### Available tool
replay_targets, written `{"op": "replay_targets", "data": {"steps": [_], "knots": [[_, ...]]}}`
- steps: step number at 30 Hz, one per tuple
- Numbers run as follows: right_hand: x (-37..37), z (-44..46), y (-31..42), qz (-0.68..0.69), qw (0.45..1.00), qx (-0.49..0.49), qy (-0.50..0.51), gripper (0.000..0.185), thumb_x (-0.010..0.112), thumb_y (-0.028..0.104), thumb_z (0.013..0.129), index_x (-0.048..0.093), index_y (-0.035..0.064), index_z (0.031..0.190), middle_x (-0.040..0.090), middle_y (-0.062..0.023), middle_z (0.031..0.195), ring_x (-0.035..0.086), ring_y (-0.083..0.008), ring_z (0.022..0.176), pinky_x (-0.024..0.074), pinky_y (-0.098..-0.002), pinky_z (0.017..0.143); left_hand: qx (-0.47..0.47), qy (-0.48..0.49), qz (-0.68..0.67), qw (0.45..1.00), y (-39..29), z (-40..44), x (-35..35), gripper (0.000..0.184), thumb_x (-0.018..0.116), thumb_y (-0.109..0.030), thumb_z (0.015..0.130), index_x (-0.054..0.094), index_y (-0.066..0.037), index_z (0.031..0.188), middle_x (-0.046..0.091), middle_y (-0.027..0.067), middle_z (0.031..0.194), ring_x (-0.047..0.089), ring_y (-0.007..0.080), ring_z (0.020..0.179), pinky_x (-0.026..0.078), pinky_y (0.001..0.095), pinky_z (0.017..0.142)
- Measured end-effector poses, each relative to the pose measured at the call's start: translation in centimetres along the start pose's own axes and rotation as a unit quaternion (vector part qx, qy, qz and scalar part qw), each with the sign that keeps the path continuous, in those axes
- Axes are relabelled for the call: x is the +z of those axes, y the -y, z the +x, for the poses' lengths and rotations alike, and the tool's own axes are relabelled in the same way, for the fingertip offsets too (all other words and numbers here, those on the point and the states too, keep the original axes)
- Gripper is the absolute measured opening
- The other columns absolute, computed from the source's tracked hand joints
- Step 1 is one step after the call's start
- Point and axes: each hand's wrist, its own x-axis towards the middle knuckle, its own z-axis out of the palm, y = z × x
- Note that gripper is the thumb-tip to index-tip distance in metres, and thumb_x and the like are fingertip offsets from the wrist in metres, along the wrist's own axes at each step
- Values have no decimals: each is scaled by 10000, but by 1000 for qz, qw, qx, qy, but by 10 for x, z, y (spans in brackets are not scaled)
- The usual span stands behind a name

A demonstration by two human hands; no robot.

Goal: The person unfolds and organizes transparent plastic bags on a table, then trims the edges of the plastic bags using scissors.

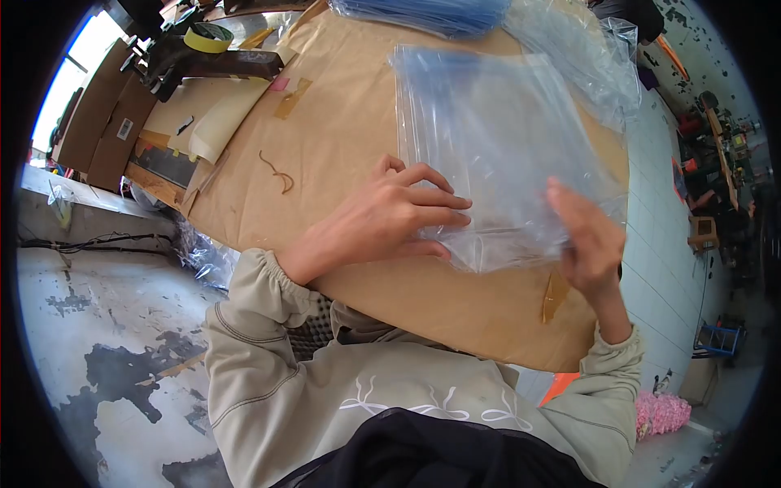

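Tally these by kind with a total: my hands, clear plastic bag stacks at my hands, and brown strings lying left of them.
Hands: 2, left hand and right hand
Clear plastic bag stack: 1
Brown string: 1
Total: 4

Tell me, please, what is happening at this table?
A person sits at a table covered in brown paper, handling clear plastic laid flat in front of them. The left hand has its fingers on the near left part; the right hand, blurred, is at the near right side, its grip unclear. More bluish plastic lies at the far side, and a brown string lies to the left.
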Motion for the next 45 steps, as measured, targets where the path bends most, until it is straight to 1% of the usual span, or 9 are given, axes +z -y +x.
{"op": "replay_targets", "data": {"steps": [8,14,18,23,25,27,31,35,45], "knots": [[14,6,26,55,997,60,7,403,625,28,648,616,-1,1050,646,-155,1010,647,-307,878,525,-353,720,-2,-141,101,985,-10,16,3,230,719,-323,724,636,-109,737,640,-58,770,580,104,888,379,315,738],[6,-11,-13,-18,973,215,-86,298,648,45,793,608,-8,1084,670,-116,944,664,-236,757,516,-313,642,-104,-257,-149,949,-23,37,6,383,708,-200,771,563,-56,1095,582,105,1085,579,235,921,464,348,749],[-30,1,-49,150,825,414,-354,248,565,93,900,582,-47,1104,661,-118,983,667,-209,819,558,-316,675,-235,-97,-35,967,-17,-11,-19,520,682,-171,776,465,-36,1229,487,161,1201,550,316,971,441,393,830],[-54,-12,-55,13,859,271,-434,256,535,129,921,581,-76,1066,632,-188,1038,665,-299,854,576,-357,687,-283,-75,69,954,-44,-57,9,574,710,-180,726,485,-35,1234,480,142,1219,519,292,1040,393,394,862],[-48,-42,-56,-278,873,221,-333,246,494,106,935,585,-89,1053,623,-212,1044,660,-321,866,576,-366,693,-331,-106,62,936,-60,-50,23,621,732,-153,694,484,-55,1254,481,132,1231,513,281,1050,385,395,884],[-29,-72,-50,-350,896,111,-251,228,466,65,933,596,-91,1037,626,-217,1036,657,-327,880,570,-371,714,-373,-154,64,913,-73,-38,31,591,740,-144,682,510,-47,1218,464,143,1236,505,279,1058,380,400,873],[8,-7,12,-6,995,70,-67,227,508,29,848,620,-31,1036,642,-173,1040,651,-318,925,548,-380,766,-384,-139,93,908,-78,-30,45,550,754,-118,662,538,-37,1162,455,148,1198,495,278,1030,371,403,858],[40,-21,27,-25,995,31,91,240,553,86,809,627,21,1028,631,-172,1072,634,-331,973,530,-395,778,-395,-160,11,904,-74,-27,46,509,749,-87,660,555,-39,1129,471,131,1116,482,280,975,367,384,843],[45,-24,35,27,996,85,16,450,648,285,814,527,-3,1138,605,-227,1077,606,-390,1001,497,-455,822,-270,-236,-150,921,-79,3,39,474,702,-14,678,607,-30,1143,532,125,1046,497,263,936,429,354,761]]}}
